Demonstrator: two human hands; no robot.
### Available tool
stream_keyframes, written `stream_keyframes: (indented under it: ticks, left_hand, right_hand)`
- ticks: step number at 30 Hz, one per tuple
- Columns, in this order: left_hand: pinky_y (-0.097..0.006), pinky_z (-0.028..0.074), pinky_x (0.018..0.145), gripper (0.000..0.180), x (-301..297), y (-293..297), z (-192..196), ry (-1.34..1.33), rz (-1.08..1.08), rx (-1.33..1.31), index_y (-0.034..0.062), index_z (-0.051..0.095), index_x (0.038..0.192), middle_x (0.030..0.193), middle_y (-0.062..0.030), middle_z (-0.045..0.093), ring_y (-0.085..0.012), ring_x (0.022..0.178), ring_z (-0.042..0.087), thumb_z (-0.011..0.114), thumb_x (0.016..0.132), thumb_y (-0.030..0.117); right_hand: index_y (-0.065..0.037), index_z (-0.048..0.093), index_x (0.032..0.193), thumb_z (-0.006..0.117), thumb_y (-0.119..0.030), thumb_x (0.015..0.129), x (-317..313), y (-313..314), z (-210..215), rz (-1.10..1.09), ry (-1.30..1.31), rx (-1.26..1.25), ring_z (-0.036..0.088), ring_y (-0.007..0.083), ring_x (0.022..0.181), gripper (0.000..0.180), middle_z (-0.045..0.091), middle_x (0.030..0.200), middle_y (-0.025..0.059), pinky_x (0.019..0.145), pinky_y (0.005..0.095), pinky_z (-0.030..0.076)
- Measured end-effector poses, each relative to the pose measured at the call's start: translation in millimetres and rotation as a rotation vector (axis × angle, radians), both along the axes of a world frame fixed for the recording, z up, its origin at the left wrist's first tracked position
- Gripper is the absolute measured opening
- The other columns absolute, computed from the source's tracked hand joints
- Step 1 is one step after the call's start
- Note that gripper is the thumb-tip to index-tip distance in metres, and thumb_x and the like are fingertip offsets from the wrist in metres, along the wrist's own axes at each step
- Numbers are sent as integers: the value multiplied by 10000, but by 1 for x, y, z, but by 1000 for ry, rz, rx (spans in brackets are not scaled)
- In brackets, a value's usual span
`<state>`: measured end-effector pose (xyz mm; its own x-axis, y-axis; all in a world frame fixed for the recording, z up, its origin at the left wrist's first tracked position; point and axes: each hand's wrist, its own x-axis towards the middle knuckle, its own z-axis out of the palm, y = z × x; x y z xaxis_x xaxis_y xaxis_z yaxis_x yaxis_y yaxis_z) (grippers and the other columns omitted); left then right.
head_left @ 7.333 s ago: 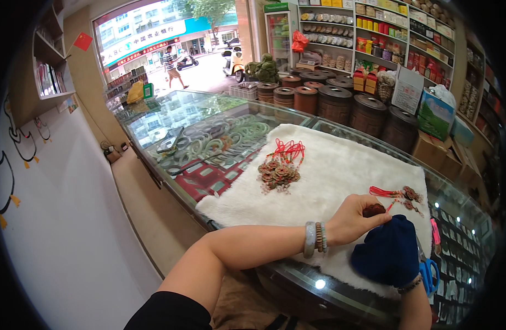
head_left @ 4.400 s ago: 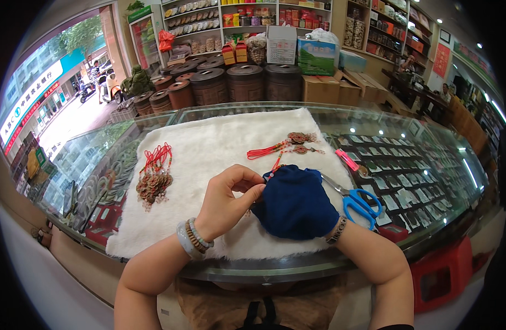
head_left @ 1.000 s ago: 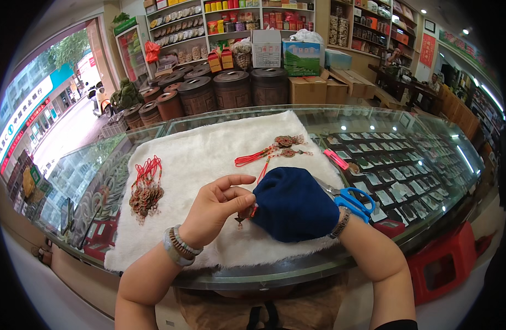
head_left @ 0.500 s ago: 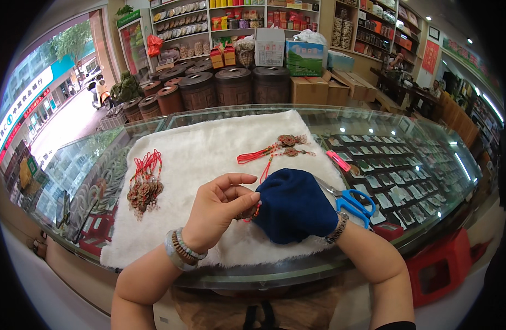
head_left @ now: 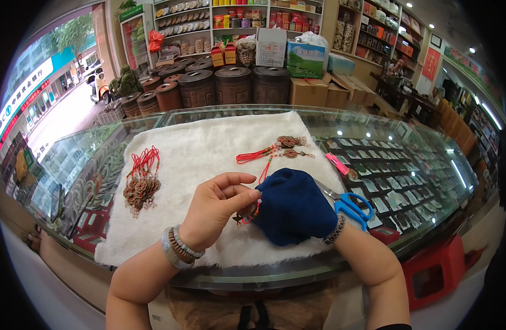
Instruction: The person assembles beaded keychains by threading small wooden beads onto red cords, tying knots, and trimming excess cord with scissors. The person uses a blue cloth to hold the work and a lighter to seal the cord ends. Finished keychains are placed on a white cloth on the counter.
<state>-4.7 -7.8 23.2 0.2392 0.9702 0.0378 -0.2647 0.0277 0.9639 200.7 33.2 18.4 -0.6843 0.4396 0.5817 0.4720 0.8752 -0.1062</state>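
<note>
Plain white, fluffy fabric mat (head_left: 209,148) across the glass counter; on the mat's left part, a brown heap of coin charms (head_left: 140,190) with red cords; toward the mat's far right, brown knotted ornaments (head_left: 286,144) trailing red tassels; at the mat's near right edge, solid navy knitted glove on the right hand (head_left: 294,206); just right of the mat, bright blue scissors handles (head_left: 354,208) and a pink slim stick (head_left: 336,163); at the mat's near edge, brown and pale grey beaded bracelets (head_left: 176,247) on the left hand's (head_left: 217,206) wrist.
</note>
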Motion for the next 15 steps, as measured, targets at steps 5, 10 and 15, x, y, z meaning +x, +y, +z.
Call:
stream_keyframes:
  ticks: [5, 10, 15]
  left_hand:
    - [-263, 510, 694, 338, -1, 1, -1, -5, -22, -16, -39, 598, 1270, 903, -45, 716, -108, 732, 622, 704, 968, 69]
    - [-272, 525, 720, 362, -4, 5, -4, -8, -47, -34, -46, 588, 1292, 920, -56, 719, -117, 758, 641, 703, 969, 68]
    - [-281, 526, 721, 380, -5, 8, -6, -25, -65, -55, -48, 570, 1308, 915, -57, 714, -119, 760, 637, 701, 971, 68]
  right_hand:
    - [-136, 636, 800, 739, -222, 801, -2, 0, -4, 59, 86, -26, 664, 289, 825, 134, 671, 819, 61, 653, 424, 509]
    - [-136, 652, 824, 764, -227, 810, -1, 1, -8, 9, 68, 20, 661, 300, 792, 145, 678, 820, 78, 673, 403, 530]
    - [-123, 642, 799, 733, -227, 816, -1, 0, -10, 9, 44, 1, 653, 305, 801, 140, 660, 811, 88, 645, 421, 504]
